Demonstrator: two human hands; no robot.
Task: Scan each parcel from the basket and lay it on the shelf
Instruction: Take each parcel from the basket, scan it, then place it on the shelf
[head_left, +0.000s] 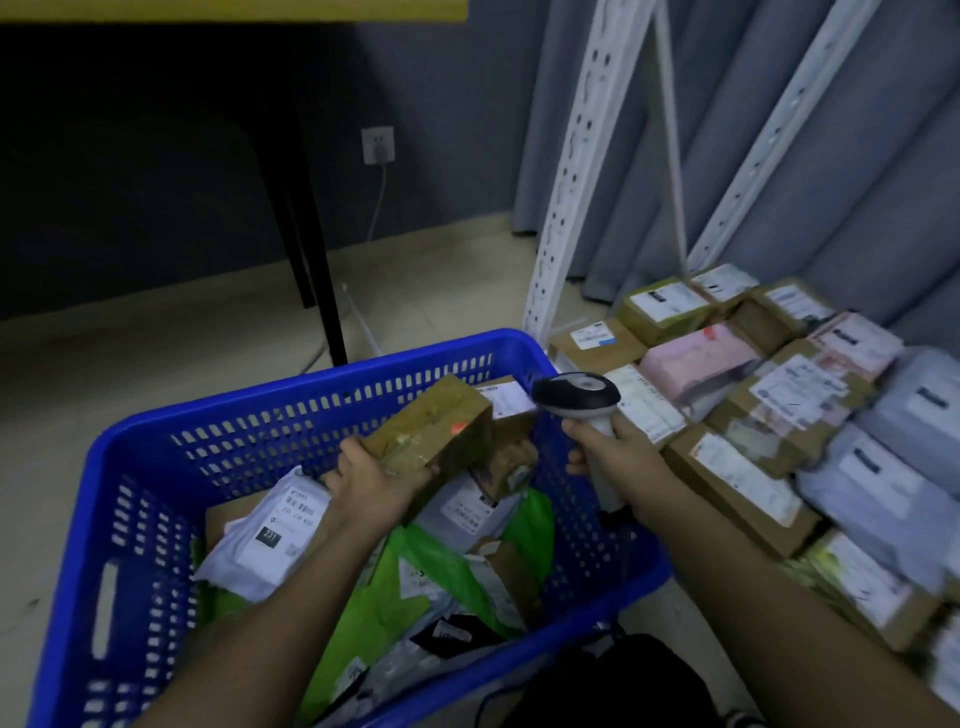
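Gripping a brown box (431, 441) above the blue basket (156, 467) at frame centre, the left hand (371, 480) should turn its label toward the scanner (582, 402) clasped by the right hand (613, 447); the red dot misses any barcode.

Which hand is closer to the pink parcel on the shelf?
The right hand. It holds the grey handheld scanner just left of the shelf, a short way from the pink plastic-wrapped parcel. The left hand grips a brown cardboard box over the blue plastic basket, farther away.
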